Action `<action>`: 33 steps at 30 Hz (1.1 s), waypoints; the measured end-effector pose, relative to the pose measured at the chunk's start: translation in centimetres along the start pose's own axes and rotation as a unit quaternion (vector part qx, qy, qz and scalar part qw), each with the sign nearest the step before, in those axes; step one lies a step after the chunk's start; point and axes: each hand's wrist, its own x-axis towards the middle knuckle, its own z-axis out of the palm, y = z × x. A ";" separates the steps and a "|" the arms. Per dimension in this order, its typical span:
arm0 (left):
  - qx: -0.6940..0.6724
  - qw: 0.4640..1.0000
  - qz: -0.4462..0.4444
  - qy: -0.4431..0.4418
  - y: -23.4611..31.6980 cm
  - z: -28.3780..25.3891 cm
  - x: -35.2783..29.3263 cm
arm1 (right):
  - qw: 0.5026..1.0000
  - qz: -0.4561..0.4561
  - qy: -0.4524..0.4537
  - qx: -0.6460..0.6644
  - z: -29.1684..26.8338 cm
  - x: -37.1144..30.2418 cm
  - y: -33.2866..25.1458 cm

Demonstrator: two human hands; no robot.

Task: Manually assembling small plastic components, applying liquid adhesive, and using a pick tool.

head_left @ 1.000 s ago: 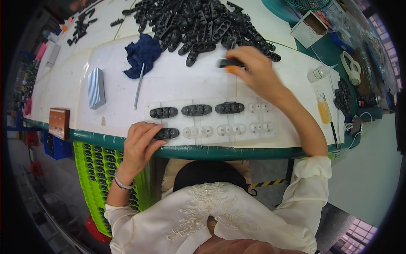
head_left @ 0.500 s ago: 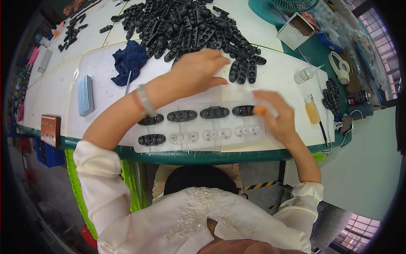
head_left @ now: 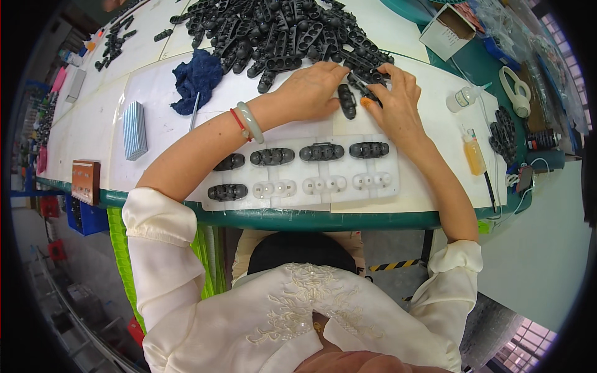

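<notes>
My right hand (head_left: pixel 401 105) reaches to the near edge of a heap of black plastic parts, its fingers and orange-covered fingertip closed around one dark oblong part (head_left: pixel 368 91). To its left, my left hand (head_left: pixel 311 91) is held palm down with thumb and fingers apart; its fingertips are close to that part. Another black oblong part (head_left: pixel 347 101) lies between the hands. Nearer me is a white tray-like fixture (head_left: pixel 298 198) with two rows of places. Black parts (head_left: pixel 321 152) fill the far row, and one black part (head_left: pixel 227 192) sits at the near row's left end; white lobed seats show beside it.
The heap of black parts (head_left: pixel 273 31) covers the far middle. On the left are a dark blue cloth (head_left: pixel 198 81), a striped block (head_left: pixel 134 130) and a brown box (head_left: pixel 85 181). Rightward are a clear bottle (head_left: pixel 461 99), a yellow bottle (head_left: pixel 474 155), headphones (head_left: pixel 515 92) and a white carton (head_left: pixel 448 32).
Both hands have moved away from me to the heap's near edge, the right one from the fixture's right end. My right fingers have closed on a part. The whole view has shifted slightly.
</notes>
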 end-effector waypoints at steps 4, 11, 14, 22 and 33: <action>0.034 0.998 -0.049 0.015 1.0 0.9 0.5 | 0.999 -0.040 0.010 -0.021 -1.1 0.3 -0.5; 0.042 0.990 -0.126 -0.044 3.2 1.5 0.9 | 0.876 0.177 -0.051 0.445 -8.8 -2.6 -2.0; 0.058 0.994 -0.075 -0.060 2.9 1.1 1.7 | 0.824 0.221 -0.295 0.431 -10.7 -4.5 -2.4; 0.040 0.997 -0.055 -0.036 3.0 -2.7 -0.9 | 0.923 0.165 -0.145 0.316 -8.1 -8.1 -4.5; 0.028 0.991 0.077 -0.104 0.9 -2.3 -2.0 | 0.770 0.329 -0.109 0.535 -7.1 -9.0 -5.1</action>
